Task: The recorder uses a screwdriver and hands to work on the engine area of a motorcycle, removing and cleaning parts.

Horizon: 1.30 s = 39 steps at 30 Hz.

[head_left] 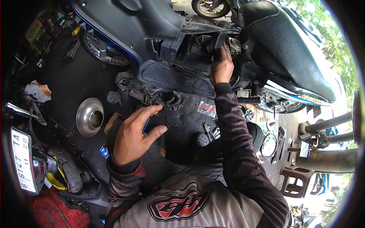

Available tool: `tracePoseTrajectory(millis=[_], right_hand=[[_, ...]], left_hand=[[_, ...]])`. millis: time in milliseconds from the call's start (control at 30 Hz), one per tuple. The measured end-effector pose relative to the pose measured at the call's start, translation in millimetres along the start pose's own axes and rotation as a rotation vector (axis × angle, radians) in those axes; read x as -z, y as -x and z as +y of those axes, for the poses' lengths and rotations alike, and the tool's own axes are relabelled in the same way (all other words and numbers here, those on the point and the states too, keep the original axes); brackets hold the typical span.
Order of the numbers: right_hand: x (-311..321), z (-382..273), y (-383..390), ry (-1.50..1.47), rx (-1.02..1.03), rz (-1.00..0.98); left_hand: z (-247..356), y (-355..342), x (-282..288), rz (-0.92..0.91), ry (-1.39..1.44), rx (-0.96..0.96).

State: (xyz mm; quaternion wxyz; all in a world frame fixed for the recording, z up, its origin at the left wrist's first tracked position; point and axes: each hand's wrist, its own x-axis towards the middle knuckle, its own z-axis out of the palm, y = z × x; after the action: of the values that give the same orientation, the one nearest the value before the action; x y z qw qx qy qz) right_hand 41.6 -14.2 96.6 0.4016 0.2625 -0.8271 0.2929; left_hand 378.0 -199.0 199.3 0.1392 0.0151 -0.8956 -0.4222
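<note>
My right hand (223, 68) reaches into the opening between the scooter's step-through and its seat. Its fingers lie close together against a black curved part (218, 41), and the thumb side is hidden. Beside it sits a round metal piece (235, 45) in the same opening. Above my lap hangs my left hand (135, 133), thumb and fingers apart, holding nothing. Just beyond it a dirty metal engine casing (152, 91) lies along the scooter's black footboard (178, 78).
A silver metal bowl (90, 117) stands on the dark floor at left. Small parts in clear plastic packaging (206, 109) lie near the footboard. The long black seat (283, 41) extends to the right. A brown plastic stool (297, 180) and a red box (57, 209) stand farther out.
</note>
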Motion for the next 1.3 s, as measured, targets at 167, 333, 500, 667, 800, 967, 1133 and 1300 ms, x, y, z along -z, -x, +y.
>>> tracePoseTrajectory(millis=[167,333,500,667,800,967,1133,1300], right_hand=[[38,-17,12,-0.04,-0.139,-0.018],[93,-32,-18,0.036,-0.336,-0.148],[54,2,-43,0.404,0.09,-0.27],[-4,9,-49,0.763,0.094,-0.166],[-10,17,-73,0.701,-0.102,-0.308],[1,27,-51,0.577,-0.032,-0.227],[20,26,-38,0.547,0.083,-0.204],[69,-19,-13,0.145,-0.184,-0.496]], left_hand=[[-4,8,4,-0.002,0.034,-0.024],[-10,10,9,-0.001,0.068,-0.051],[-5,7,9,-0.04,0.049,-0.029],[-6,-1,-2,-0.031,0.071,-0.052],[-3,4,1,-0.039,0.077,-0.051],[-10,5,2,-0.023,0.086,-0.046],[-10,3,5,-0.059,0.058,-0.068],[-14,1,0,-0.085,0.071,-0.085]])
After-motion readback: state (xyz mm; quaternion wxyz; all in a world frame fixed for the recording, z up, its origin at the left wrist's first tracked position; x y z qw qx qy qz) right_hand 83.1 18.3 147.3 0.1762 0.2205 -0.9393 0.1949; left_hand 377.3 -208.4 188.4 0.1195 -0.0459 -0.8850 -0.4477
